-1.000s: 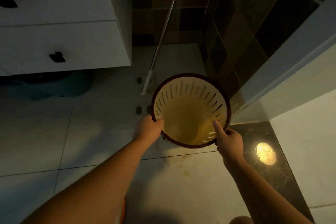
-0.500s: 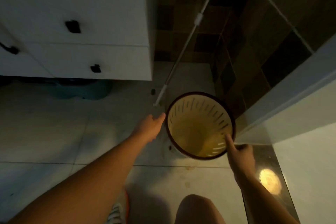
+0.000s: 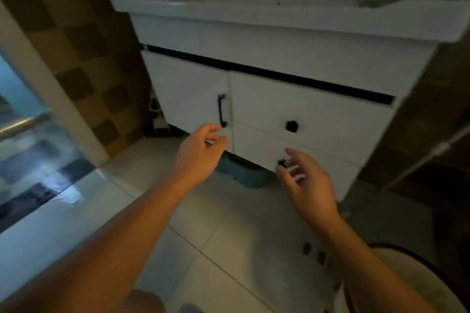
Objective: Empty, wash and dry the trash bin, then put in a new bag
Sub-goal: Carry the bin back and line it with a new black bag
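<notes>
Reaching toward the cabinet [image 3: 305, 109], both hands' grip [image 3: 309, 183] loose and empty, bin [image 3: 396, 259] behind right wrist

Left hand [image 3: 201, 152]: empty, fingers loosely curled, near the door handle [image 3: 221, 110].
Right hand [image 3: 306, 180]: empty, fingers spread, before the lower drawer knob [image 3: 281, 163].
Bin [image 3: 396, 259]: at 4 o'clock, on the floor.

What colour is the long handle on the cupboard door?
Black. The long handle shows best in the head view, on the white door.

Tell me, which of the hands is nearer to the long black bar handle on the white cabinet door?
Left. The left hand is just below the long black bar handle, fingertips almost touching; the right hand is lower, off to the right.
</notes>
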